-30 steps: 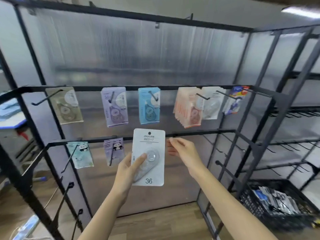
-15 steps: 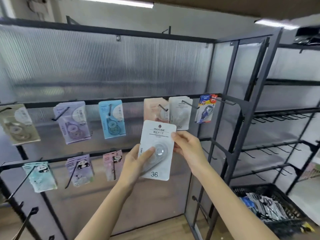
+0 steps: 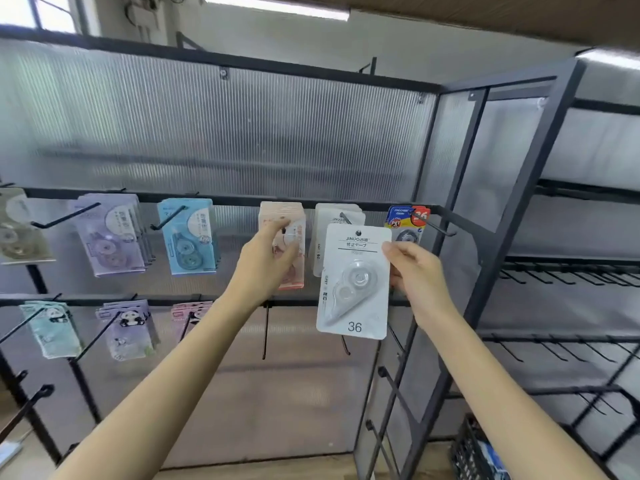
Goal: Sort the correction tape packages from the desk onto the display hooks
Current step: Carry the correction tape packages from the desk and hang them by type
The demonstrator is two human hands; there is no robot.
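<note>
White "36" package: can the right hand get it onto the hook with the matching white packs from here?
Probably yes. The right hand pinches the white package directly before the white packs; the hook shows just above it, nothing between.

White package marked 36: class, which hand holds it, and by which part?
The right hand pinches the white package at its upper right edge. The left hand is off it, touching the pink packages on their hook.

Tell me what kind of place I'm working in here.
Probably a stationery shop display or a mock-up of one: black metal hook racks, rows of carded correction tape packages like the blue stack, and a white carded package marked 36.
</note>
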